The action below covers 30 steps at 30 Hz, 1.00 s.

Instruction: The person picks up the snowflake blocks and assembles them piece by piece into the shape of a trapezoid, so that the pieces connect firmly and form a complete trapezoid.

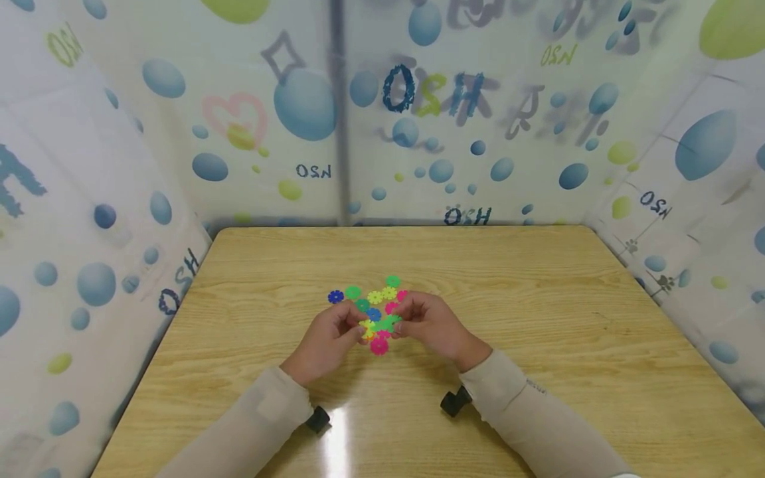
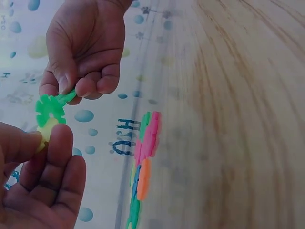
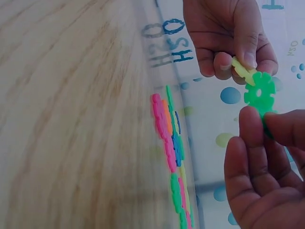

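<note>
Above the table, both hands hold a short chain of notched plastic snowflake discs. My left hand (image 1: 325, 340) pinches the yellow snowflake disc (image 3: 243, 71) between thumb and fingers. A green snowflake disc (image 3: 260, 91) is slotted into it and sits between the two hands. Thumb and fingers of my right hand (image 1: 436, 326) pinch a second green snowflake disc (image 2: 67, 97), which meets the middle one at an angle. Loose discs lie just behind and below the hands, among them a pink disc (image 1: 379, 346) and a blue disc (image 1: 373, 314).
Several more flat discs lie in a loose cluster on the wooden table (image 1: 508, 285), including a dark blue disc (image 1: 336, 297), a light green disc (image 1: 392, 281) and a yellow disc (image 1: 374, 297). Patterned walls (image 1: 514, 133) enclose the table's back and sides.
</note>
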Each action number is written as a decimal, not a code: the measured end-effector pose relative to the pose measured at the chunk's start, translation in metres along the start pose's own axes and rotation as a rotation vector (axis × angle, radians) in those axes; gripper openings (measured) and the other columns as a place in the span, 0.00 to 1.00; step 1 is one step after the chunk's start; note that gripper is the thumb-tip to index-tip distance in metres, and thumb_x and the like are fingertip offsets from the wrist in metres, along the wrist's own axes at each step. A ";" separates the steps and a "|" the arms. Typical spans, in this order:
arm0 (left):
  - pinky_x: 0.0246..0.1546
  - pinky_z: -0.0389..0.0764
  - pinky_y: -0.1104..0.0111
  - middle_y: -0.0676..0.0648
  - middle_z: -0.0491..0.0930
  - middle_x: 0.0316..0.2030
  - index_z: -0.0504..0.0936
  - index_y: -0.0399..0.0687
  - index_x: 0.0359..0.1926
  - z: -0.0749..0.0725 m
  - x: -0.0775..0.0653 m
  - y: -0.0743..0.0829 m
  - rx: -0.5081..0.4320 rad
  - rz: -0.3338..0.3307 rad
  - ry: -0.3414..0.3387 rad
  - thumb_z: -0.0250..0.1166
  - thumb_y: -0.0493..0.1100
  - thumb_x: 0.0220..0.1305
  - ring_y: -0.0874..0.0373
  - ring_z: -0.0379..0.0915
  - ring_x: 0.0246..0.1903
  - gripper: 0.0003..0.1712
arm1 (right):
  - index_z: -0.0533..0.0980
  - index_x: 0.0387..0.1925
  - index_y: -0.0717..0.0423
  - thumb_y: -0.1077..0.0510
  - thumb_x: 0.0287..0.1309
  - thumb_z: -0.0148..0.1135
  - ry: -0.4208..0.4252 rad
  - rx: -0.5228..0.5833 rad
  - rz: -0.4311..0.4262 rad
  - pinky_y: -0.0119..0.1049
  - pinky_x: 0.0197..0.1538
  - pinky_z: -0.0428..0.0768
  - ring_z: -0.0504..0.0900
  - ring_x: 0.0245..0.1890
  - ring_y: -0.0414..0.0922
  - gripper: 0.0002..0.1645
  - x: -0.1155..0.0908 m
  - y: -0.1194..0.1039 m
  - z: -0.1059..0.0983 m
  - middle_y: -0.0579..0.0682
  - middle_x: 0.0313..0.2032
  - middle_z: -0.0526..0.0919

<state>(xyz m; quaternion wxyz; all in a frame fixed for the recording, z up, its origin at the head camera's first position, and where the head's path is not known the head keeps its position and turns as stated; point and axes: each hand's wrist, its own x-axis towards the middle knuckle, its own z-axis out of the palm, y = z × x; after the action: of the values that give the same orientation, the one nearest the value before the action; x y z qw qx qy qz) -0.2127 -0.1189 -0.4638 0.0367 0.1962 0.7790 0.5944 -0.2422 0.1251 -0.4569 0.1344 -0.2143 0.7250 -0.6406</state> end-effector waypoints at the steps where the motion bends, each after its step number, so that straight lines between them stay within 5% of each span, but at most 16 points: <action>1: 0.43 0.88 0.56 0.42 0.78 0.36 0.80 0.36 0.47 0.000 0.000 0.000 0.011 0.001 0.003 0.60 0.26 0.73 0.53 0.83 0.36 0.07 | 0.78 0.44 0.70 0.73 0.65 0.64 0.003 -0.001 -0.004 0.46 0.47 0.90 0.87 0.35 0.44 0.07 0.000 0.000 0.001 0.52 0.36 0.81; 6: 0.35 0.83 0.68 0.42 0.80 0.39 0.78 0.39 0.50 -0.001 0.000 0.001 0.068 -0.013 0.029 0.60 0.31 0.75 0.56 0.81 0.32 0.06 | 0.79 0.49 0.71 0.72 0.66 0.65 0.017 0.015 -0.001 0.55 0.50 0.88 0.87 0.36 0.46 0.11 0.000 -0.003 0.004 0.56 0.38 0.82; 9: 0.31 0.76 0.70 0.41 0.79 0.45 0.75 0.41 0.54 -0.001 0.000 0.001 0.089 -0.033 0.007 0.62 0.37 0.77 0.57 0.74 0.30 0.10 | 0.80 0.52 0.71 0.71 0.66 0.65 0.025 0.023 0.012 0.51 0.50 0.89 0.88 0.37 0.49 0.13 -0.001 -0.005 0.006 0.56 0.41 0.81; 13: 0.45 0.77 0.63 0.41 0.78 0.55 0.71 0.45 0.57 0.000 0.000 0.003 0.129 -0.014 -0.060 0.63 0.46 0.78 0.53 0.74 0.44 0.15 | 0.81 0.53 0.69 0.70 0.65 0.66 0.024 -0.009 0.033 0.40 0.47 0.89 0.86 0.35 0.50 0.15 -0.001 -0.006 0.011 0.54 0.42 0.79; 18: 0.61 0.74 0.50 0.43 0.76 0.55 0.70 0.45 0.57 0.002 -0.001 0.003 0.149 0.032 -0.076 0.61 0.43 0.78 0.48 0.73 0.56 0.14 | 0.78 0.58 0.67 0.67 0.64 0.67 0.000 -0.067 0.059 0.41 0.49 0.88 0.87 0.38 0.54 0.21 0.000 -0.008 0.007 0.56 0.45 0.79; 25: 0.61 0.73 0.50 0.45 0.76 0.52 0.73 0.46 0.62 0.002 -0.001 0.000 0.139 0.031 -0.054 0.61 0.42 0.79 0.51 0.73 0.53 0.16 | 0.79 0.61 0.57 0.62 0.70 0.66 0.156 -0.396 0.190 0.37 0.35 0.78 0.78 0.30 0.48 0.20 0.006 0.000 -0.022 0.54 0.40 0.81; 30: 0.56 0.74 0.53 0.46 0.77 0.49 0.75 0.51 0.62 0.002 0.000 0.000 0.131 0.022 -0.073 0.60 0.43 0.80 0.52 0.75 0.46 0.14 | 0.80 0.63 0.53 0.57 0.70 0.67 0.113 -0.569 0.303 0.38 0.34 0.75 0.74 0.30 0.46 0.22 0.008 0.004 -0.035 0.53 0.41 0.81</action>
<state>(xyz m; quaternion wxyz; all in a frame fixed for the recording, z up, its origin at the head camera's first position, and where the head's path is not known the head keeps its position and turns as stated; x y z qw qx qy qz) -0.2116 -0.1170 -0.4642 0.0458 0.2285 0.8121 0.5350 -0.2660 0.1520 -0.4557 0.1225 -0.0971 0.9048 -0.3961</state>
